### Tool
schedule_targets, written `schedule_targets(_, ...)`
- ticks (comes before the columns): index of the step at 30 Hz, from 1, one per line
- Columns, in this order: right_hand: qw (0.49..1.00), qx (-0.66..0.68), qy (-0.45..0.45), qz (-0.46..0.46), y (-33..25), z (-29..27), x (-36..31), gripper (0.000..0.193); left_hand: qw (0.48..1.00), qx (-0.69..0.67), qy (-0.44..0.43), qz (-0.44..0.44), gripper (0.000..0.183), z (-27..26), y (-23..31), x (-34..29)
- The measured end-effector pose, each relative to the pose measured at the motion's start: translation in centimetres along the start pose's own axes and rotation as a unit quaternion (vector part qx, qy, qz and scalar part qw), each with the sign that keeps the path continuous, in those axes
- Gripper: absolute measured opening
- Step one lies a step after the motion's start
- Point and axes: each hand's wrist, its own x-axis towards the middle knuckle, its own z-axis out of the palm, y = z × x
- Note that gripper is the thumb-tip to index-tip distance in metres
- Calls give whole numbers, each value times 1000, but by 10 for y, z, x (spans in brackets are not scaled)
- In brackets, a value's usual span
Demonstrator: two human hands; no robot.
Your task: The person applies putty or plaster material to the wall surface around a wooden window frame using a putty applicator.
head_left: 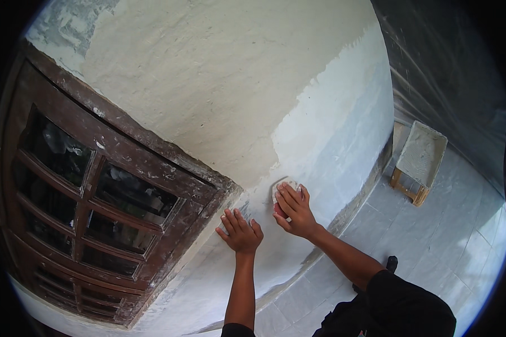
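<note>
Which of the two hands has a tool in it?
The right hand, farther from the brown wooden frame: it holds a partly red tool against the wall. The left hand, nearer, shows none.

The wall (219,73) lies open above the right hand (294,209), a brown frame (84,216) blocking leftward.

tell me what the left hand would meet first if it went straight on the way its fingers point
The left hand would probably meet the nearby corner of the brown wooden frame first; how far that stands out from the wall is unclear.
</note>
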Motion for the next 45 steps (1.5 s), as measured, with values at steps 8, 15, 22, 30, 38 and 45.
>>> schedule_targets(8,994,-9,107,-10,-16,4,81,59,1000,-4,-13,0,69,1,-2,-4)
schedule_targets(15,993,5,115,4,-27,0,46,60,1000,-4,-28,5,67,-7,-10,-8)
schedule_targets(22,993,4,118,30,-38,6,83,57,1000,4,-15,-1,67,-2,-5,-9)
schedule_targets(30,989,27,146,23,-40,-14,88,58,1000,0,-21,-3,67,-5,-3,-6)
schedule_targets(38,998,59,7,10,-81,34,-2,60,999,-34,-17,-30,67,-8,-25,-35)
schedule_targets(45,982,14,186,34,-51,-6,107,59,999,11,-15,-27,67,-7,-17,-32)
